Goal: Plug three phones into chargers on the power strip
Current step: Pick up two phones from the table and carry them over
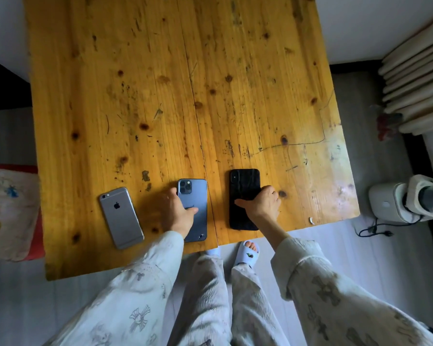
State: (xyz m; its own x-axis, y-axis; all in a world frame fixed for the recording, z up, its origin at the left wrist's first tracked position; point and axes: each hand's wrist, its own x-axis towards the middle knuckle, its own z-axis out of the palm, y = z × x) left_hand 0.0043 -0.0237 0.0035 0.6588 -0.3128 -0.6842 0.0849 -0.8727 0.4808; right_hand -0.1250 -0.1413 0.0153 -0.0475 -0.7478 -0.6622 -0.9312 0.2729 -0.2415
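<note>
1. Right now you stand at the near edge of the wooden table [175,83] with three phones lying back-up in a row along it: a silver phone [121,217] on the left, a blue phone [194,201] in the middle, a black phone [243,188] on the right.
2. Your left hand [178,211] grips the blue phone, thumb laid across its back and fingers curled at its left edge.
3. Your right hand [264,202] holds the black phone, thumb on its back, fingers wrapped over its right edge.
4. Both forearms reach out from pale patterned sleeves, wrists low, almost on the tabletop.
5. The silver phone sits untouched, just beside your left hand.
6. Step in hand, as it looks: laying out or picking up the phones, so this is early going; nothing is plugged in.
7. No power strip, charger or cable shows on the table; a loose black cord [375,229] lies on the floor to the right, beside a pale appliance [385,203].
8. Next you likely need the strip and cables, then each phone's bottom port turned toward a plug.
</note>
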